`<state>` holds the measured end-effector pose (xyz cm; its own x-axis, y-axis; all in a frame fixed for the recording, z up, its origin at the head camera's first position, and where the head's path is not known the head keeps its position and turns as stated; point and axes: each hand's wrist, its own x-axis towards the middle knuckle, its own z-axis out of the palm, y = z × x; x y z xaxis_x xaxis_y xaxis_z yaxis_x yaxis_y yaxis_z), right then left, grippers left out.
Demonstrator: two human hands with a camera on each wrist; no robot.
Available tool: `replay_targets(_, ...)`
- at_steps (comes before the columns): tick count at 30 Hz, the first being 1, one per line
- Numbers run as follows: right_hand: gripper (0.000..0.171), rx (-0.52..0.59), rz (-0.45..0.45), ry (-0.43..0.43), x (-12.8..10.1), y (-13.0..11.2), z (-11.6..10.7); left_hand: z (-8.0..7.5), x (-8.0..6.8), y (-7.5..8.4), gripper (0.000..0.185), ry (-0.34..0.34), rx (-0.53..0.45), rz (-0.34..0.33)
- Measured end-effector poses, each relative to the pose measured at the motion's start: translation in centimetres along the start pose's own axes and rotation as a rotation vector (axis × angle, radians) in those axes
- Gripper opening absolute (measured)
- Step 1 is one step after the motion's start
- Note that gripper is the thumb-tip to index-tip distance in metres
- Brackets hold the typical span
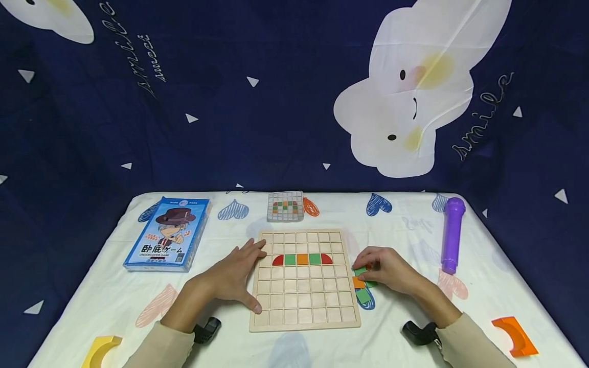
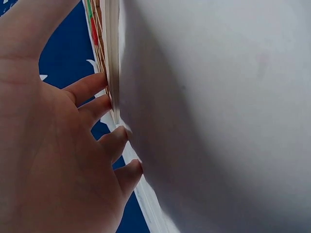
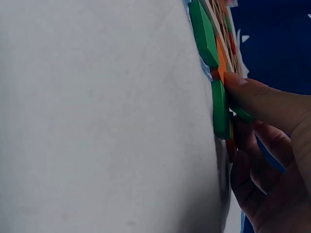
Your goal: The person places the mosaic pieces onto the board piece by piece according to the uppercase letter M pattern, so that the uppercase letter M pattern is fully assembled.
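Observation:
A wooden grid board [image 1: 303, 286] lies on the table, with a row of red, green and orange tiles [image 1: 302, 259] in its upper part. My left hand [image 1: 232, 276] rests at the board's left side, fingers spread, thumb on its lower left edge. In the left wrist view, two fingertips [image 2: 99, 104] touch the board's side [image 2: 112, 58]. Beside the board's right edge my right hand [image 1: 391, 268] pinches a green tile [image 1: 360, 271] between thumb and fingers. Under and around it lie an orange tile [image 1: 358, 282] and more green tiles [image 1: 363, 296], partly hidden by the hand.
Behind the board stands a small pattern card [image 1: 285, 206] with a coloured grid. A blue game box [image 1: 167, 235] lies at the left, a purple microphone-shaped object [image 1: 453, 235] at the right. Near the front corners are a yellow arch block [image 1: 98, 351] and an orange one [image 1: 517, 336].

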<state>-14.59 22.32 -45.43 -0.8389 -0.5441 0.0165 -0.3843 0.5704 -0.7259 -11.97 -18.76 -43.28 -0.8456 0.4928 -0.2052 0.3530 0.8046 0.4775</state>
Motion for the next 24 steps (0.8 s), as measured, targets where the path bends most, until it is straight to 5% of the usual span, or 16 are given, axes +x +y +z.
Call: replay_targets(24, 0.019, 0.037, -0.016, 0.047, 0.65, -0.85, 0.36, 0.1, 0.02, -0.19, 0.129, 0.0, -0.014, 0.009)
